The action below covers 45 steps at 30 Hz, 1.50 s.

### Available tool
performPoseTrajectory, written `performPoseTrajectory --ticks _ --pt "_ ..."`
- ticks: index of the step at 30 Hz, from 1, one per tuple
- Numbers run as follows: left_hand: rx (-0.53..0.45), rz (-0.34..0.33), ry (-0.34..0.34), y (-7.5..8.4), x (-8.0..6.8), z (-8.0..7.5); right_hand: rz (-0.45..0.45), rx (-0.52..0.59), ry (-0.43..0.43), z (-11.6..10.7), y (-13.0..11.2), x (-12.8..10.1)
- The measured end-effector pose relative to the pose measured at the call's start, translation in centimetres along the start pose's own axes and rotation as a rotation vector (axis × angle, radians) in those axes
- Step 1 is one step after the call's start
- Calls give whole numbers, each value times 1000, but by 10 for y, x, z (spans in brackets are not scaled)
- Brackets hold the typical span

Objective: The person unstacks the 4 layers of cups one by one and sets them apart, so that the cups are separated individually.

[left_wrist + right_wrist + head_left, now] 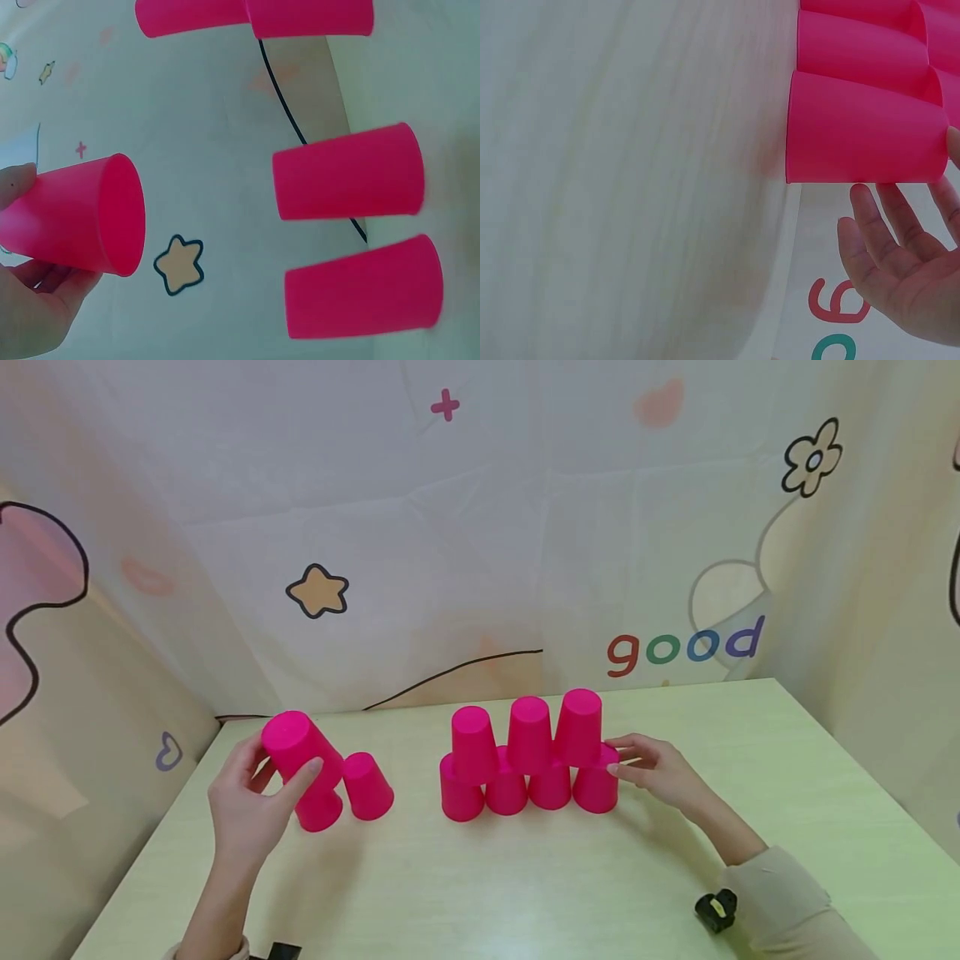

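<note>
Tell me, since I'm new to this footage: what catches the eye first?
The two-tier stack of pink cups at mid-table stands out, four below and three on top, with the right hand at its right end. To the left, the left hand holds a tilted pink cup above two upside-down cups.

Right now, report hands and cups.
Left hand grips one pink cup, lifted, tilted. Right hand open beside the stack's end cup. Stack: four under three. Two loose cups by left hand.
</note>
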<state>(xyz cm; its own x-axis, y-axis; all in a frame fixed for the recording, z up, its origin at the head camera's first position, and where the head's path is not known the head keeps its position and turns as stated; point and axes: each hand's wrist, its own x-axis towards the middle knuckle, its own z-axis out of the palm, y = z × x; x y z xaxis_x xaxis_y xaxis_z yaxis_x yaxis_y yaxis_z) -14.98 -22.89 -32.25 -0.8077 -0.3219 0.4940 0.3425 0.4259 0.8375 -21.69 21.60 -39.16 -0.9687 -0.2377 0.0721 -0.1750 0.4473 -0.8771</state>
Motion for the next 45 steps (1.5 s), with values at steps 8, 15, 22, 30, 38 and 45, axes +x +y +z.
performPoseTrajectory --ticks 8,15,22,30,38,45 --pt "95 -136 11 -1 -3 -12 1 6 4 1 0 -1" --pt "118 -164 11 -3 -2 -13 -4 12 4 1 1 -1" --pt "120 -178 22 -4 1 -14 3 11 -4 1 0 0" --pt "120 -177 49 -30 11 -22 4 1 0 0 1 0" --pt "197 -38 79 -171 41 -44 3 11 0 0 2 0" --pt "199 -143 97 -215 48 -53 -7 19 -3 0 2 0"
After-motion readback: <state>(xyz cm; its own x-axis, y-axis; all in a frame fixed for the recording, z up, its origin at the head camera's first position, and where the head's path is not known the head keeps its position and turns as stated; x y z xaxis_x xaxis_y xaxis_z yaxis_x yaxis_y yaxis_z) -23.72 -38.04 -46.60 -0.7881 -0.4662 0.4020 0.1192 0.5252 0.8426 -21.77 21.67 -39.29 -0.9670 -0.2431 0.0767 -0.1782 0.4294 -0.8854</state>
